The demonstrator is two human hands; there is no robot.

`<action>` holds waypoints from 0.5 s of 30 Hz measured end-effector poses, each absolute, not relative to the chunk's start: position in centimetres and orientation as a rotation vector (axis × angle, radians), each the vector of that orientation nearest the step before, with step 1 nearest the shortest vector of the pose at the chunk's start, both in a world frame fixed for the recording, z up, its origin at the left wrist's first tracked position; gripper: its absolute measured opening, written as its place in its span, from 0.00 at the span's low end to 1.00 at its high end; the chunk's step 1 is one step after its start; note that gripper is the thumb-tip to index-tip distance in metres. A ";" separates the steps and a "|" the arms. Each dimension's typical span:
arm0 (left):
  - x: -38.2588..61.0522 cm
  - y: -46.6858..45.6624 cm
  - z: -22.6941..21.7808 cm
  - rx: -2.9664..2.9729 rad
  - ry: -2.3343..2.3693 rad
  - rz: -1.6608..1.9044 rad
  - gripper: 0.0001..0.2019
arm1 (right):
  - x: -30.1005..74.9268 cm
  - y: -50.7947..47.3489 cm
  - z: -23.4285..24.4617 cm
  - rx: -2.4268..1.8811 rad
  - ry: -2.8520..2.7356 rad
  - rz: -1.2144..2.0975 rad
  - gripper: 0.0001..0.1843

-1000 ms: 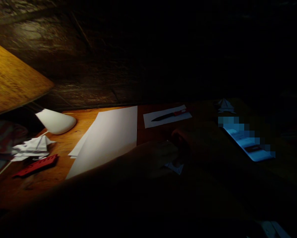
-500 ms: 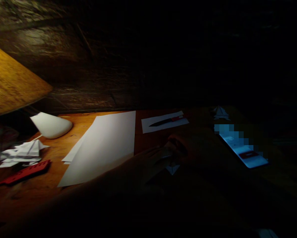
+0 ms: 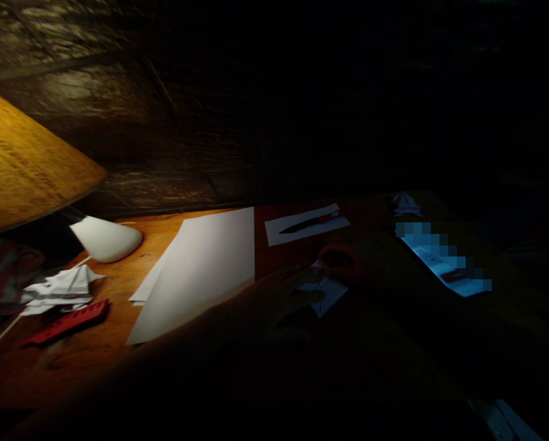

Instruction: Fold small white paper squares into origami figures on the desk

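One small piece of folded white paper (image 3: 333,299) is lying in shadow at the middle of the wooden table (image 3: 119,297), with a pointed corner showing toward the near side. Two hands are working close together at it: the left hand (image 3: 284,295) is reaching in from the left with its fingers over the paper's left part, and the right hand (image 3: 347,257) is curling at its far right edge, fingers bent. (It is too dark to tell whether either hand is pinching the paper or only pressing on it.) Just beyond the hands, one knife (image 3: 302,225) with a dark blade and a red-and-black handle is resting on one strip of white paper (image 3: 274,237), its tip pointing left. Left of these, two large white sheets (image 3: 214,257) are overlapping, one mostly covering the other. To the right, one phone (image 3: 444,264) is glowing blue, and one small folded paper figure (image 3: 406,205) is standing just beyond it. At the far left, one lamp is lighting the table, its yellow-brown shade (image 3: 26,162) hanging over a white base (image 3: 109,240); one cord (image 3: 3,334) is trailing toward the near left. Near that base, a folded, striped white paper bundle (image 3: 63,291) is sitting just beyond one red slotted object (image 3: 70,323). One dark wall (image 3: 164,135) is rising behind everything.
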State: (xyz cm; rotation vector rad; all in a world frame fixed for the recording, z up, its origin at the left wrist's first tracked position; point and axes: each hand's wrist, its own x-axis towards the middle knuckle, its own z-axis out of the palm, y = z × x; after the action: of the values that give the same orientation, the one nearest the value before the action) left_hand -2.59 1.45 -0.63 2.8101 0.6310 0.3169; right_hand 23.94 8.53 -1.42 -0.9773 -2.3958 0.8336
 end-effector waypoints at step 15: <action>-2.6 1.7 -0.9 2.835 0.609 0.354 0.25 | 24.4 9.4 -2.1 -0.970 -2.332 0.961 0.11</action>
State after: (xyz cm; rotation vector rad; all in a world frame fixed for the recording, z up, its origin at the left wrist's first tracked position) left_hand -2.63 1.66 -0.88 2.8352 0.6089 0.3545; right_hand 24.36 9.44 -2.12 -0.9705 -2.3324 0.9610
